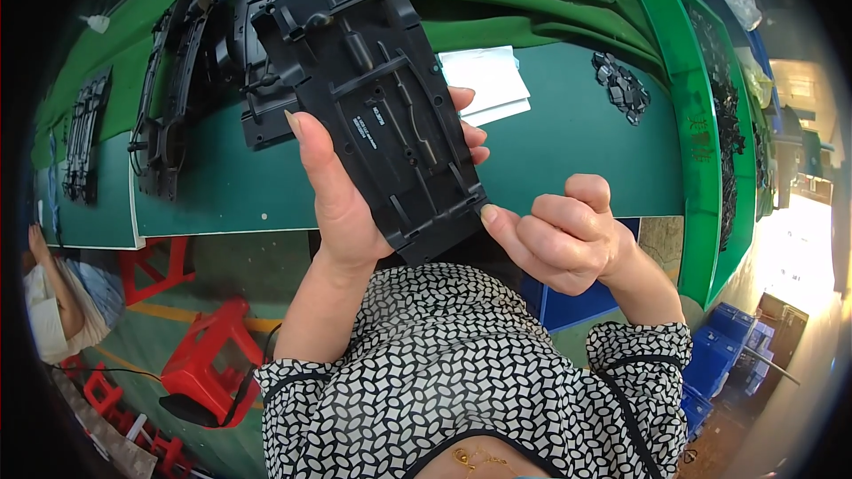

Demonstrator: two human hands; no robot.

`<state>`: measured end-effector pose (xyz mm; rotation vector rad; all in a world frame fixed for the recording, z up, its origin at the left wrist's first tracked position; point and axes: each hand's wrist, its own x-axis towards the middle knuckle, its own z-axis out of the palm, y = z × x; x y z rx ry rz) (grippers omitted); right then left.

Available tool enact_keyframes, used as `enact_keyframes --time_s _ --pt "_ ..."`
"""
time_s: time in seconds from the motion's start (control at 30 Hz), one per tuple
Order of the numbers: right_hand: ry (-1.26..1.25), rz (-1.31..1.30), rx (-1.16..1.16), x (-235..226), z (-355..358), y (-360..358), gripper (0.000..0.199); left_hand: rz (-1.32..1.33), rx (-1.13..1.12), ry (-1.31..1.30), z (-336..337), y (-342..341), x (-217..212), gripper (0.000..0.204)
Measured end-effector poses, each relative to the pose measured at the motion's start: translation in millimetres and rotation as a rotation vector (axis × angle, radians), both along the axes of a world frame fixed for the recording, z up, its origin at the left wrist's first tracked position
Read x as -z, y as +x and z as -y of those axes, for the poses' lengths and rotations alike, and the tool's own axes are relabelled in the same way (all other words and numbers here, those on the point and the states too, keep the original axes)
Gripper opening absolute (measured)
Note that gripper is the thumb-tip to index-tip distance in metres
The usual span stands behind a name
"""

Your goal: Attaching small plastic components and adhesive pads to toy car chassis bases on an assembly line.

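The left hand (342, 204) clamps a black moulded panel (386, 115), thumb on its left edge and fingertips wrapped round the right. The right hand (568, 235) has its fingers curled together, the thumb tip at the panel's lower right corner; whether it pinches anything there I can't tell. The panel is held up, tilted, over the worktop's (568, 160) near edge. It looks light and stiff, perhaps a little slippery; the long edges seem the best hold, sparing the thin ribs. Close behind it, another black panel (266, 129) crowds the upper left. White papers (484, 80) lie beyond, small black parts (621, 87) toward the far right corner, and a green bin (667, 22) closes off the right end.
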<state>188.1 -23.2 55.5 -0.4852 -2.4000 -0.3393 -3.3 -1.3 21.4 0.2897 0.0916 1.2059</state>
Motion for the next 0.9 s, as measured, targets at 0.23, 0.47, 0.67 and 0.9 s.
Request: enact_keyframes --time_s 0.23,0.47,0.67,0.9 --pt "-0.031 0.032 0.000 0 -1 -1 0.018 -0.043 0.011 0.101 0 -1 8 0.101" --pt "-0.052 0.013 0.038 -4 -1 -4 0.022 -0.128 -0.062 -0.042 3 -1 -1 0.102" --pt "-0.546 -0.426 0.268 -9 22 5 0.016 -0.072 -0.140 0.084 4 0 0 0.103" --pt "-1.419 -0.571 0.336 -14 38 -5 0.011 -0.181 -0.193 0.424 6 7 11 0.102"
